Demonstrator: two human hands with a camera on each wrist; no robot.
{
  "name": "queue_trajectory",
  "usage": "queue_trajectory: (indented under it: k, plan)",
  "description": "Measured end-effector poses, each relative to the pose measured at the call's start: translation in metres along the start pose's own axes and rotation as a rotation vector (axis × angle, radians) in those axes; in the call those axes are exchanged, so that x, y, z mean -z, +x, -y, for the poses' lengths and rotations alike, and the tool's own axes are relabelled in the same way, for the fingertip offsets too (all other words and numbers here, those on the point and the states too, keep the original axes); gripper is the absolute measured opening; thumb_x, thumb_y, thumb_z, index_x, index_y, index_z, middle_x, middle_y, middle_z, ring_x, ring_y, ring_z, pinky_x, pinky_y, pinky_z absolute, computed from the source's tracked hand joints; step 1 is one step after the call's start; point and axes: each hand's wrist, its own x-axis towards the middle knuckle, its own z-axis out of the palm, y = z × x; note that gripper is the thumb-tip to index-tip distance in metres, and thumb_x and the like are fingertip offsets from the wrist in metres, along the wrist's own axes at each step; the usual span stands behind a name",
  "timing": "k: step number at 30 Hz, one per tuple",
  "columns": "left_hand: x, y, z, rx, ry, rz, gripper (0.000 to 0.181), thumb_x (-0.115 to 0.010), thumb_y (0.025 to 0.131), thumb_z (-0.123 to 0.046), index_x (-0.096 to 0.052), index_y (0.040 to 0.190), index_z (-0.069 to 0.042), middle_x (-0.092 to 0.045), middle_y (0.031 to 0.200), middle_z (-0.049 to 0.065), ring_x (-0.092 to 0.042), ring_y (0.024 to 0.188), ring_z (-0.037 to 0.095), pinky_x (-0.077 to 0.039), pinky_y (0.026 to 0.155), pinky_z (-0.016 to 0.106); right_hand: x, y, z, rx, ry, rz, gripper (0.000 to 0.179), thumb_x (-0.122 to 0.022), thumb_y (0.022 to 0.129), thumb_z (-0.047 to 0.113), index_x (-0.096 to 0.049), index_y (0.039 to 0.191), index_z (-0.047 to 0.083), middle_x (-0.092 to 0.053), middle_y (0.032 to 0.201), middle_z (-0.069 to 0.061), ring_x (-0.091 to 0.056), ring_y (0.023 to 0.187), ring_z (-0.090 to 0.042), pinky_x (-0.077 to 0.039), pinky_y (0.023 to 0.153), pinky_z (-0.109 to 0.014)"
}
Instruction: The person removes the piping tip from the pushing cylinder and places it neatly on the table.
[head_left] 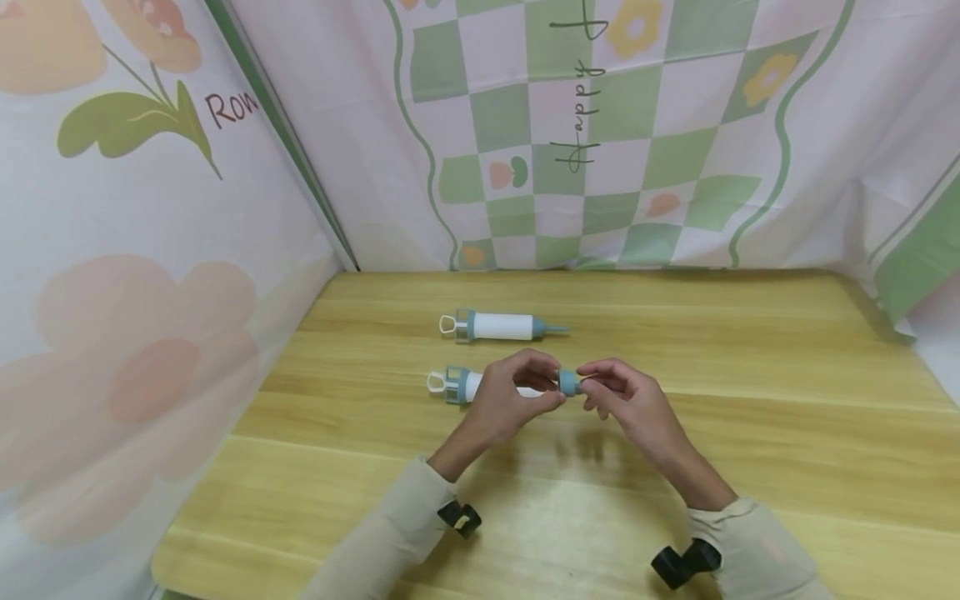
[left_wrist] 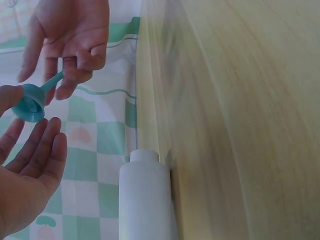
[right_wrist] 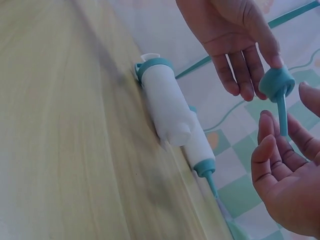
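Checked green-and-white curtain (head_left: 555, 179) beyond a wood-grain table (head_left: 795, 350); a teal nozzle cap (head_left: 568, 382) sits in my left grip (head_left: 512, 398) at twelve o'clock.

I pinch the cap's wide end between left thumb and fingers, above the table, its spout (right_wrist: 283, 115) pointing to three o'clock toward my right grip (head_left: 637, 408); that one is slack, thumb clear of the spout, fingers curved beside it, and I can't tell whether they touch it. At nine o'clock from the cap lies a white bottle (right_wrist: 165, 97) with its neck bare, partly behind my left grip in the head view; at ten o'clock, farther off, a second bottle (head_left: 502, 326) lies with its teal nozzle on, pointing to three.
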Motion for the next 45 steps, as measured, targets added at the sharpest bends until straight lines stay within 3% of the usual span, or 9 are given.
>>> queue_trajectory:
  k: [5,7,12,22,33,45]
  plan:
    - [0.001,0.002,0.026,0.016,-0.012,-0.01,0.03,-0.075,0.086,0.005,-0.064,0.114,0.004,-0.07,0.104,0.015,-0.069,0.09,0.027,-0.057,0.083,0.042,0.0,-0.003,0.0,0.007,-0.008,0.003,0.029,-0.059,0.103,0.013,-0.059,0.123,-0.008,-0.068,0.101,-0.015,-0.064,0.082,-0.018,-0.053,0.067,-0.028]
    - [0.002,0.003,0.034,0.017,-0.02,-0.018,0.032,-0.076,0.086,0.002,-0.064,0.115,0.001,-0.07,0.105,0.013,-0.069,0.091,0.026,-0.057,0.082,0.039,0.001,-0.003,-0.001,0.005,-0.013,0.007,0.03,-0.058,0.103,0.014,-0.059,0.122,-0.008,-0.068,0.101,-0.017,-0.064,0.082,-0.019,-0.053,0.067,-0.029]
    - [0.005,0.003,0.035,0.018,-0.028,-0.027,0.031,-0.078,0.086,-0.002,-0.064,0.113,-0.003,-0.07,0.105,0.01,-0.069,0.091,0.02,-0.057,0.079,0.031,0.003,-0.003,-0.002,-0.012,-0.025,0.001,0.032,-0.06,0.103,0.017,-0.059,0.122,-0.009,-0.068,0.101,-0.021,-0.065,0.082,-0.019,-0.054,0.068,-0.03]
    - [0.008,0.002,0.035,-0.005,-0.029,-0.01,0.028,-0.077,0.086,-0.001,-0.064,0.111,-0.004,-0.069,0.103,0.006,-0.069,0.088,0.014,-0.058,0.079,0.04,0.004,-0.001,0.0,-0.036,-0.037,-0.014,0.026,-0.064,0.1,0.013,-0.065,0.114,-0.008,-0.068,0.102,-0.018,-0.067,0.086,-0.026,-0.056,0.071,-0.029]
    - [0.009,0.001,0.038,-0.003,-0.005,-0.006,0.027,-0.077,0.087,-0.003,-0.067,0.112,-0.004,-0.07,0.103,0.005,-0.069,0.087,0.012,-0.058,0.079,0.031,0.004,0.0,0.001,-0.022,-0.037,-0.038,0.022,-0.066,0.098,0.013,-0.067,0.109,-0.006,-0.067,0.1,-0.025,-0.065,0.083,-0.026,-0.055,0.07,-0.027]
    - [0.007,0.0,0.041,0.004,-0.021,0.008,0.029,-0.076,0.088,-0.004,-0.066,0.115,-0.004,-0.071,0.105,0.006,-0.068,0.088,0.011,-0.057,0.082,0.042,0.002,0.0,0.003,-0.021,-0.035,-0.047,0.021,-0.067,0.097,0.013,-0.068,0.106,-0.006,-0.068,0.095,-0.02,-0.064,0.079,-0.021,-0.055,0.068,-0.027]
